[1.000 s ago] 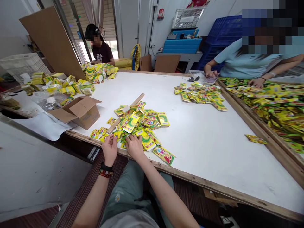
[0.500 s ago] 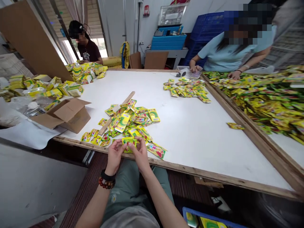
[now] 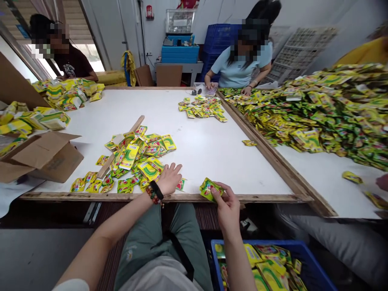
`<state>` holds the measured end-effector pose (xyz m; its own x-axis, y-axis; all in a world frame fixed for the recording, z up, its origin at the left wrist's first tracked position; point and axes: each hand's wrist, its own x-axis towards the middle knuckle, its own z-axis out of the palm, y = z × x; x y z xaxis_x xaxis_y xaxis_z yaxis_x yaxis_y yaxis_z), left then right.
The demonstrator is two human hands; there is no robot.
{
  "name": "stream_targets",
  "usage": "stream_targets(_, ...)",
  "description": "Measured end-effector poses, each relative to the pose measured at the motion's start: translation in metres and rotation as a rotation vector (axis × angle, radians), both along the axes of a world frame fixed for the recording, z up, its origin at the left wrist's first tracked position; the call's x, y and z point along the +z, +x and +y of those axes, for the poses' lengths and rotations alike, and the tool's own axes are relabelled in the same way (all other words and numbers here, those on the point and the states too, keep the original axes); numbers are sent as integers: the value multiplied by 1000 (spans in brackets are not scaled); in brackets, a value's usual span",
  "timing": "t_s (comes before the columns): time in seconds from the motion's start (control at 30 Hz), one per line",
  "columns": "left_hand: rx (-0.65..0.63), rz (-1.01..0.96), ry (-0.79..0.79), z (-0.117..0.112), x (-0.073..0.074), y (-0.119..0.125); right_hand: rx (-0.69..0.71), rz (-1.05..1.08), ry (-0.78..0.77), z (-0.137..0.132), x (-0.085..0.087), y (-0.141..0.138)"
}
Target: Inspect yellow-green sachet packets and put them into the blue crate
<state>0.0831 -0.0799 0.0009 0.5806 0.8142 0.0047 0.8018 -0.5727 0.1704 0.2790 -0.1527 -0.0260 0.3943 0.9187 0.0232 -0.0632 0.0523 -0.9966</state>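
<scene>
Fingers (image 3: 216, 195) of the right hand (image 3: 229, 207) pinched a green packet (image 3: 206, 188) over the front edge of the table (image 3: 212, 153). The left hand (image 3: 169, 180), its fingers spread apart, was beside a pile of packets (image 3: 129, 157). Below the right forearm sat a blue crate (image 3: 311, 263); farther left stood a cardboard box (image 3: 65, 163).

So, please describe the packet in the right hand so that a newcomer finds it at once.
At the white table, follow the near wooden edge to the right of the near packet pile. There, the wearer's right hand holds a small green and yellow packet. Unlike those in the pile, it is gripped alone in a hand.
</scene>
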Motion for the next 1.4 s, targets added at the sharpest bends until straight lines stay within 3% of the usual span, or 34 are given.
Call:
stream_targets(0.1, -132, -60, -31, 6, 4, 3, -135, -79, 133, -2, 5, -17)
stream_targets(0.17, -131, -172, -50, -2, 6, 4, -265, -107, 228, -3, 11, -26)
stream_targets(0.23, -71, -281, -40, -14, 4, 5, -304, -125, 304, -2, 17, -30)
stream_targets(0.4, 95, -373, 62, -41, -7, 6, 10, -186, 282, 0, 33, -15)
stream_targets(0.5, 116, -393, 94, -46, -14, 10, 112, -222, 291, 1, 41, -8)
stream_targets(0.63, 135, -564, 139, -50, -18, 16, 226, -393, 340, 6, 46, -10)
stream_targets(0.9, 205, -533, 201, -55, -28, 21, 496, -689, 145, 3, 61, -7)
stream_targets(1.1, 190, -592, 195, -58, -34, 24, 446, -864, 96, 2, 66, -16)
stream_targets(1.2, 221, -707, 164, -57, -39, 23, 358, -869, 214, 4, 61, -23)
stream_targets(1.33, 292, -868, 204, -57, -51, 23, 65, -986, 406, 2, 45, -42)
stream_targets(1.4, 323, -907, 255, -59, -57, 23, 35, -1052, 460, -3, 38, -53)
